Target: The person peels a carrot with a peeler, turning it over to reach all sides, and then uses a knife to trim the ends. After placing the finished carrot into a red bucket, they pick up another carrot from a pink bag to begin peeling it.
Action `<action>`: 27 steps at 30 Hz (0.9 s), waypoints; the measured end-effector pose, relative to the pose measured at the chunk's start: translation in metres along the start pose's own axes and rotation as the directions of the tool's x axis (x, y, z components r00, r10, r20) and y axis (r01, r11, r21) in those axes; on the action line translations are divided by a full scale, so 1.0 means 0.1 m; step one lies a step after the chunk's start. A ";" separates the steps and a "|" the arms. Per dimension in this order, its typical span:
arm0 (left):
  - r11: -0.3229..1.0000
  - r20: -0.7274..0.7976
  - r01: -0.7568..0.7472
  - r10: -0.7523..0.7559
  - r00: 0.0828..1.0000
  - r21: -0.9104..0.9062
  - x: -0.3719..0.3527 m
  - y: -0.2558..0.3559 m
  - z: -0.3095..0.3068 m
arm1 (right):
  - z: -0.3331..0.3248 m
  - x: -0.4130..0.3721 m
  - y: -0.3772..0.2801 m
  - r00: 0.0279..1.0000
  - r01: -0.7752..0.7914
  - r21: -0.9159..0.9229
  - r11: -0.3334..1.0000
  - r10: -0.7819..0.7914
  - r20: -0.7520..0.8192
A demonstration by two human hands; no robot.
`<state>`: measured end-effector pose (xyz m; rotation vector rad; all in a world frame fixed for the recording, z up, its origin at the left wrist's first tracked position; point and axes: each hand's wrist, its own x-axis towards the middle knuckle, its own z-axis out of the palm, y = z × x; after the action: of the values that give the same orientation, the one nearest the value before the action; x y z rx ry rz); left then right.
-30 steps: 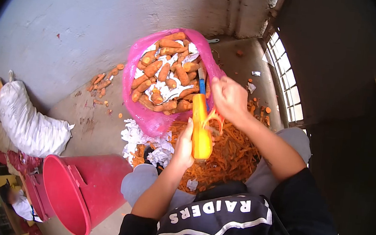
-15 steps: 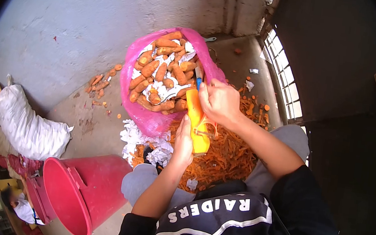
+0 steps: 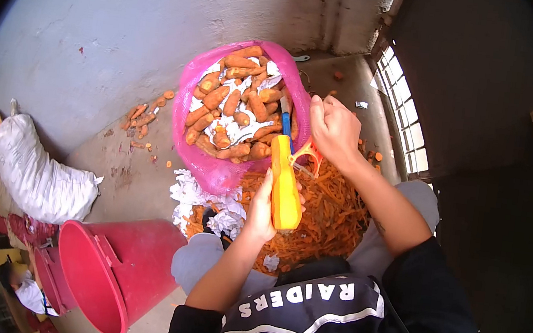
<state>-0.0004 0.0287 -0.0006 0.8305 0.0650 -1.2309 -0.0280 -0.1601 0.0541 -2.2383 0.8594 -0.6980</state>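
A yellow-orange peeled carrot (image 3: 285, 189) is gripped in my left hand (image 3: 262, 209), with the fingers wrapped round its lower part. My right hand (image 3: 335, 132) is closed round an orange peeler (image 3: 309, 158), whose head lies beside the carrot's upper right side. Just beyond them, a knife with a blue handle (image 3: 286, 124) rests on the carrots at the edge of a pink bag (image 3: 187, 83). Unpeeled carrots (image 3: 257, 107) and crumpled white paper fill the bag. Below my hands spreads a heap of orange peelings (image 3: 328, 207).
A large red bucket (image 3: 140, 271) lies tilted at the lower left, near a white sack (image 3: 46, 173). Carrot pieces (image 3: 142, 118) are scattered by the wall. Another person (image 3: 31, 294) is at the far lower left. A dark door (image 3: 484, 127) stands at the right.
My right hand has moved up and right with the peeler, off the middle of the carrot. The carrot has shifted slightly right and down in my left hand.
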 end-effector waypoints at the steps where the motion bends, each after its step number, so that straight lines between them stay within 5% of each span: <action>1: 1.000 -0.016 -0.005 0.005 1.000 -0.021 0.02 0.01 -0.01 | 0.01 -0.02 0.01 1.000 0.022 0.025 0.999 -0.022 0.015; 6: 0.999 -0.049 0.005 -0.008 0.999 -0.054 0.14 0.01 -0.10 | 0.05 -0.34 -0.10 0.959 0.153 0.043 0.987 -0.159 0.235; 9: 0.991 -0.149 -0.002 -0.019 0.989 -0.135 0.16 0.00 0.03 | 0.15 -0.44 -0.08 0.943 0.274 0.124 0.954 -0.292 0.162; 15: 1.000 -0.084 0.020 -0.018 0.996 0.022 0.12 -0.05 -0.04 | 0.22 -0.33 0.02 0.970 0.183 0.023 0.983 -0.185 0.158; 23: 0.997 0.095 0.062 -0.067 0.993 0.055 -0.08 -0.08 0.12 | 0.12 0.47 0.48 0.947 -0.171 -0.110 0.979 0.132 -0.292; 27: 0.999 -0.001 0.040 -0.040 0.999 -0.008 -0.06 -0.03 0.06 | 0.01 0.32 0.24 0.972 -0.178 -0.020 0.984 0.173 -0.158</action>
<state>-0.0073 0.0299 0.0053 0.8260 0.0881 -1.2671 -0.0156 -0.1964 0.0441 -2.1262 1.1385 -0.7867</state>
